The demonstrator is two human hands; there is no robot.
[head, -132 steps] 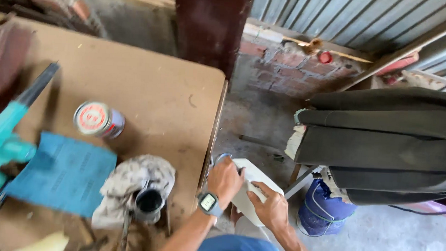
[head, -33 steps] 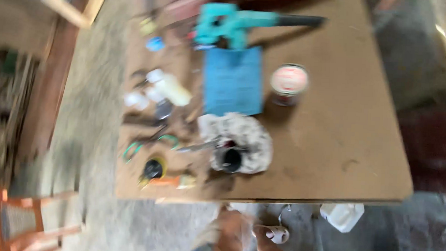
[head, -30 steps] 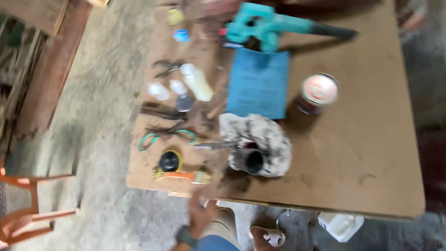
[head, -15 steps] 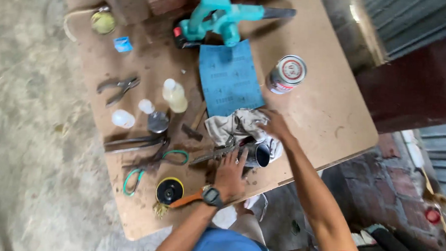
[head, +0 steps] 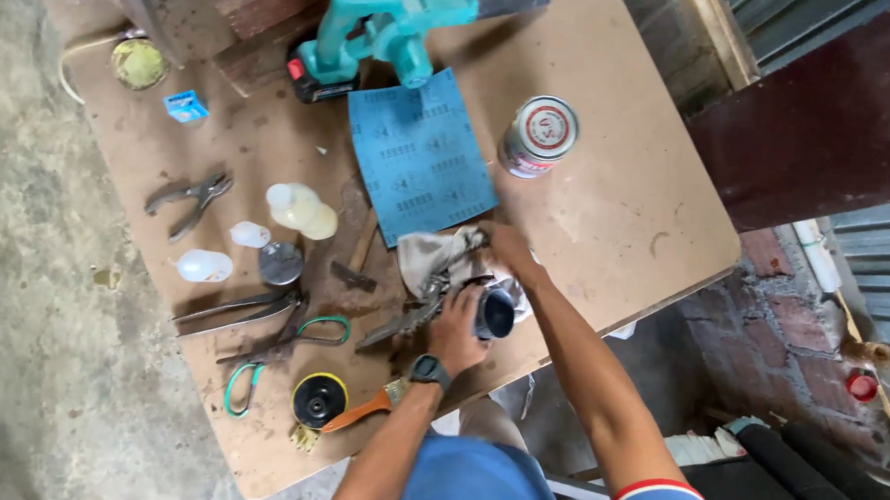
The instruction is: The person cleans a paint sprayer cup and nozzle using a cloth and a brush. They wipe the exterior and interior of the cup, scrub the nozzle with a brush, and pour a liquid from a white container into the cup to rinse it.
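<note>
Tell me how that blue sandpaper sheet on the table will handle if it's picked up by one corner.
The blue sandpaper sheet lies flat and thin on the table, so it is probably light and would likely droop or curl. Its loose edges suggest it would slide easily if pushed.

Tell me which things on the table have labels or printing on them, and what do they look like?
Round tin can: far right side of the table, white lid label with red print.
Small box: far left side, light blue and white.
Sandpaper sheet: middle, just beyond the rag, blue with rows of faint dark print.
No screens or signs in view.
</note>
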